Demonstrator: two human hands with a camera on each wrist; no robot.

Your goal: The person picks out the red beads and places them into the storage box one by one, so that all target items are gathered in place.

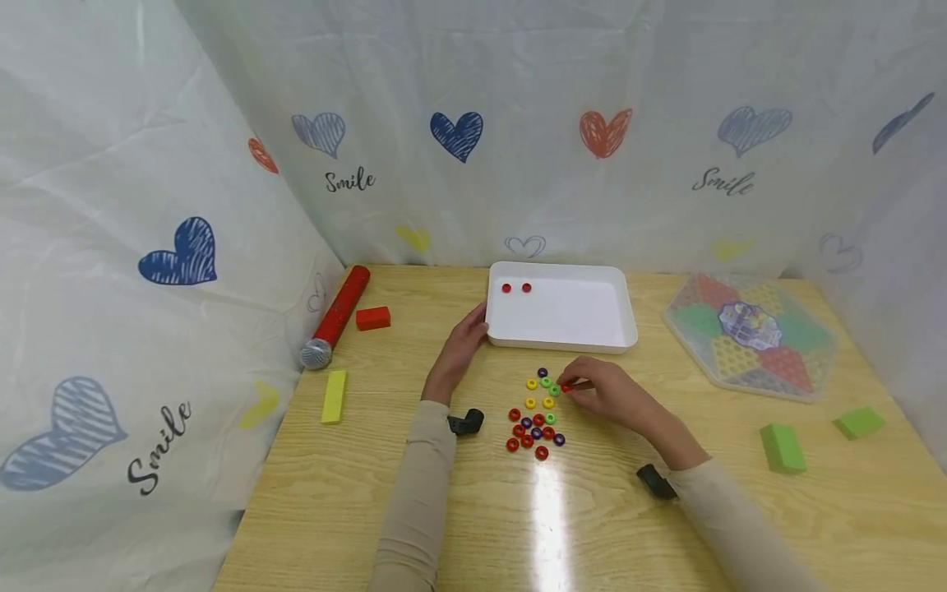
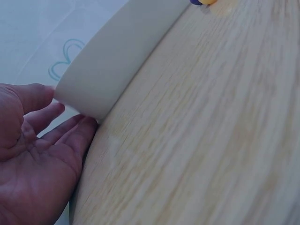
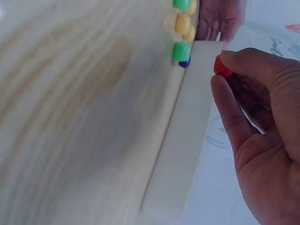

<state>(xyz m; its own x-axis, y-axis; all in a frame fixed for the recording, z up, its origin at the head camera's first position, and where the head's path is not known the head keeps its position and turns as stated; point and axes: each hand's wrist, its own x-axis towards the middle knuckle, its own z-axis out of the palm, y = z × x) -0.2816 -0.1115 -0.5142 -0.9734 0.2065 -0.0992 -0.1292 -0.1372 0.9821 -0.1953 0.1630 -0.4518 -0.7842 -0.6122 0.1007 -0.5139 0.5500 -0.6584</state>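
Observation:
A white tray sits at the back middle of the wooden table, with two red beads in its far left corner. My left hand rests with straight fingers against the tray's left front corner. In front of the tray lies a cluster of red, yellow, green and purple ring beads. My right hand hovers at the cluster's right edge and pinches a red bead between thumb and fingertip. The tray's wall runs through the right wrist view.
A red microphone, a red block and a yellow block lie at the left. A hexagonal bead box and two green blocks sit at the right. White heart-print curtains enclose the table.

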